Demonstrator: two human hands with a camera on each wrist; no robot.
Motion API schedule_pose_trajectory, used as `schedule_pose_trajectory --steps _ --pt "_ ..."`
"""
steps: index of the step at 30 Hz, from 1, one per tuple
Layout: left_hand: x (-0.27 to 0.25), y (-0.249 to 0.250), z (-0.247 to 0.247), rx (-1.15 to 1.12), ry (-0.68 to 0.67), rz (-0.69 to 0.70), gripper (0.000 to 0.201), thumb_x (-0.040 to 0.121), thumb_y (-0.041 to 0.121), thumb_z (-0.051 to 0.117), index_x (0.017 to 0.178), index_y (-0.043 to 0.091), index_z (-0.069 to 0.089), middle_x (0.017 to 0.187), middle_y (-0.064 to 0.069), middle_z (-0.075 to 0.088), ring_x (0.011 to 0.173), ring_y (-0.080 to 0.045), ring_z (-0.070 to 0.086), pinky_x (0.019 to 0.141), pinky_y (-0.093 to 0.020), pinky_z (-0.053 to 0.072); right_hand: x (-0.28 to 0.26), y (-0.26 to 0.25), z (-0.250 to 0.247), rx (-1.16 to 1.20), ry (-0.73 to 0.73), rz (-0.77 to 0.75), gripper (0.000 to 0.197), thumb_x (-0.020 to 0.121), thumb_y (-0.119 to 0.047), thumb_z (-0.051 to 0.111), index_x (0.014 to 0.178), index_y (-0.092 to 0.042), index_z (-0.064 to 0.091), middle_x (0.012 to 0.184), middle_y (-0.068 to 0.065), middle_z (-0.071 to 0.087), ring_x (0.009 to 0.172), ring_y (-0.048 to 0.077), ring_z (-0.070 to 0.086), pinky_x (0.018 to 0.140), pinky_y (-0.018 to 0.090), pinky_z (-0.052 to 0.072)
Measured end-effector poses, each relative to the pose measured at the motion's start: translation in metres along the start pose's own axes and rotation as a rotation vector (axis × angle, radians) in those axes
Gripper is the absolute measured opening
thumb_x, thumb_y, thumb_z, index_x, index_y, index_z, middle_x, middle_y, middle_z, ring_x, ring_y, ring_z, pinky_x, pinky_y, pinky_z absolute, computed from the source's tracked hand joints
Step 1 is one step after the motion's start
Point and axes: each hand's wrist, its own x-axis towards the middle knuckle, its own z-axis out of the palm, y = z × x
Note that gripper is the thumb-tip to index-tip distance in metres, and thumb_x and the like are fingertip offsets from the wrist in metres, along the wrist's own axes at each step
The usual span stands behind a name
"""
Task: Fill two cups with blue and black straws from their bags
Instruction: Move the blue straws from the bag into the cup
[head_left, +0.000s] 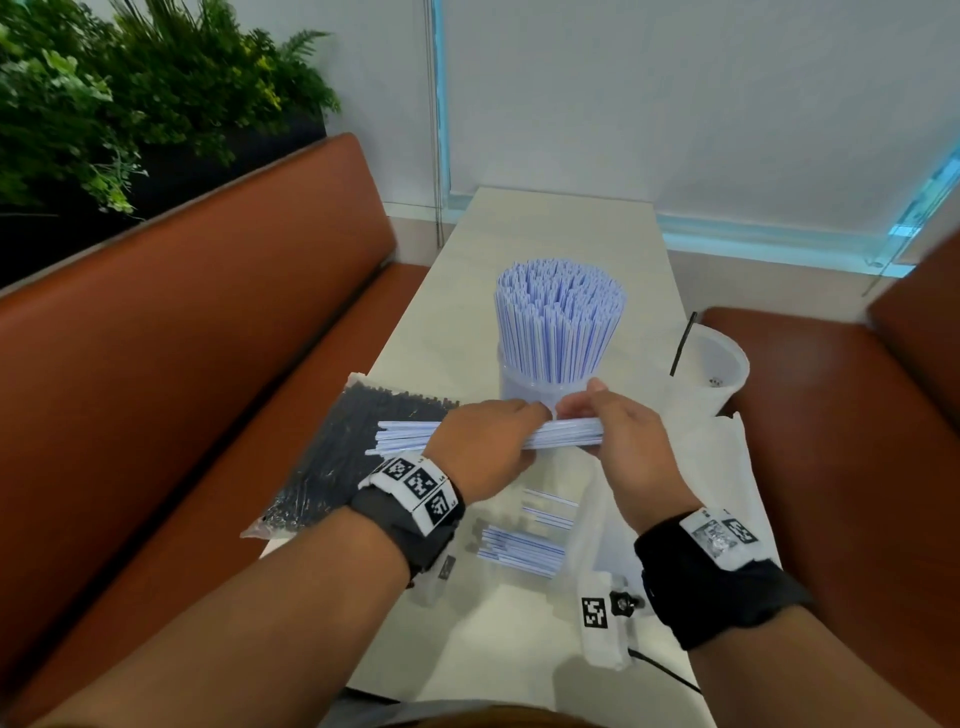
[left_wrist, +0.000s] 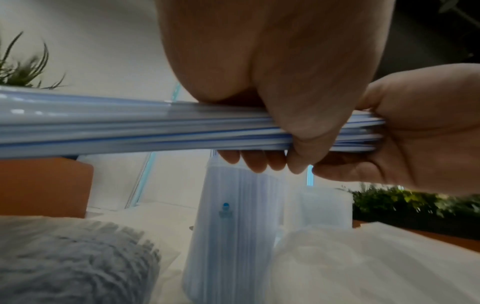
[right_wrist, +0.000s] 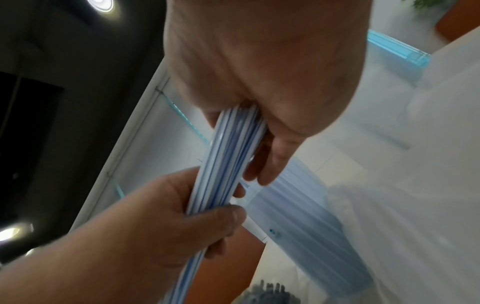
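Note:
Both hands hold one level bundle of blue-striped straws (head_left: 563, 435) (left_wrist: 130, 131) (right_wrist: 228, 160) above the table. My left hand (head_left: 483, 441) (left_wrist: 285, 102) (right_wrist: 155, 222) grips its middle. The right hand (head_left: 618, 426) (left_wrist: 420, 131) (right_wrist: 265, 67) grips its right end. Just behind stands a clear cup (head_left: 540, 387) (left_wrist: 233, 226) (right_wrist: 306, 226) packed with upright blue straws (head_left: 560, 317). A second clear cup (head_left: 719, 364) at the right holds one black straw (head_left: 681, 345). A bag of black straws (head_left: 332, 467) (left_wrist: 72, 263) lies at the left.
A few loose blue straws (head_left: 524, 551) lie in an open clear bag (head_left: 670, 478) on the white table (head_left: 519, 649) near me. Orange bench seats (head_left: 182, 364) flank the table. Green plants (head_left: 130, 93) stand behind the left bench.

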Motion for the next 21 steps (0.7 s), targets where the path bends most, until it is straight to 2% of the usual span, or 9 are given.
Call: schedule_pose_trajectory --steps 3,6,8,11,13,15,17,20,21 --pt "0.009 0.001 -0.015 -0.251 0.066 -0.139 0.017 0.094 0.026 0.061 0.111 0.026 0.06 0.091 0.003 0.065 0.079 -0.02 0.063 0.064 -0.032 0.049 0.005 -0.002 -0.007 0.366 0.075 0.185 0.051 0.102 -0.055 0.045 0.104 -0.011 0.072 0.102 0.011 0.076 0.098 0.024 0.074 0.084 0.037 0.058" --pt "0.015 0.01 -0.042 -0.865 0.33 -0.291 0.009 0.092 0.024 0.068 0.098 0.028 0.063 0.085 0.0 0.067 0.075 -0.015 0.064 0.066 -0.028 0.054 0.007 0.003 -0.01 0.475 0.104 0.331 0.058 0.1 -0.059 0.046 0.111 -0.007 0.068 0.101 0.013 0.077 0.096 0.026 0.075 0.082 0.038 0.057" --pt "0.023 0.022 -0.061 -1.245 0.518 -0.281 0.014 0.087 0.02 0.072 0.092 0.031 0.067 0.083 -0.002 0.069 0.076 -0.017 0.068 0.072 -0.028 0.056 0.005 0.006 -0.006 0.489 0.094 0.403 0.061 0.099 -0.061 0.046 0.113 -0.005 0.068 0.1 0.013 0.077 0.096 0.027 0.075 0.082 0.04 0.058" --pt "0.039 0.033 -0.071 -1.587 0.662 -0.215 0.023 0.086 0.009 0.07 0.087 0.032 0.069 0.077 -0.007 0.063 0.071 -0.024 0.062 0.077 -0.034 0.054 0.004 0.006 0.001 0.554 0.079 0.481 0.066 0.099 -0.064 0.043 0.119 -0.005 0.065 0.11 0.016 0.074 0.103 0.03 0.072 0.088 0.043 0.057" --pt "0.045 0.042 -0.066 -1.709 0.664 -0.254 0.025 0.087 0.003 0.068 0.087 0.028 0.068 0.077 -0.009 0.059 0.069 -0.025 0.06 0.076 -0.037 0.054 0.003 0.003 0.004 0.614 0.014 0.492 0.071 0.1 -0.065 0.037 0.123 -0.003 0.062 0.117 0.018 0.072 0.109 0.031 0.07 0.099 0.047 0.053" --pt "0.047 0.05 -0.057 -1.704 0.604 -0.294 0.019 0.087 0.004 0.066 0.09 0.022 0.063 0.076 -0.01 0.058 0.069 -0.026 0.06 0.075 -0.037 0.054 0.002 -0.001 0.006 0.663 -0.087 0.479 0.076 0.101 -0.065 0.031 0.125 0.0 0.063 0.121 0.02 0.07 0.116 0.033 0.066 0.105 0.048 0.049" --pt "0.049 0.051 -0.054 -1.691 0.593 -0.309 0.017 0.087 0.004 0.065 0.092 0.019 0.061 0.075 -0.012 0.058 0.069 -0.027 0.06 0.073 -0.036 0.054 0.002 -0.001 0.004 0.669 -0.102 0.479 0.076 0.103 -0.063 0.03 0.127 0.001 0.062 0.122 0.02 0.07 0.117 0.033 0.066 0.107 0.049 0.047" --pt "0.053 0.045 -0.054 -1.73 0.641 -0.315 0.024 0.089 0.002 0.064 0.087 0.025 0.065 0.074 -0.011 0.058 0.067 -0.026 0.059 0.074 -0.037 0.055 0.003 0.0 -0.003 0.575 -0.062 0.434 0.068 0.102 -0.06 0.036 0.128 -0.002 0.061 0.121 0.017 0.071 0.114 0.033 0.067 0.105 0.049 0.049" --pt "0.053 0.043 -0.053 -1.721 0.64 -0.313 0.024 0.09 0.003 0.064 0.086 0.026 0.065 0.073 -0.01 0.059 0.066 -0.026 0.059 0.074 -0.037 0.055 0.003 0.0 -0.004 0.503 -0.074 0.378 0.064 0.101 -0.059 0.04 0.126 -0.005 0.063 0.122 0.017 0.07 0.116 0.033 0.066 0.103 0.047 0.05"
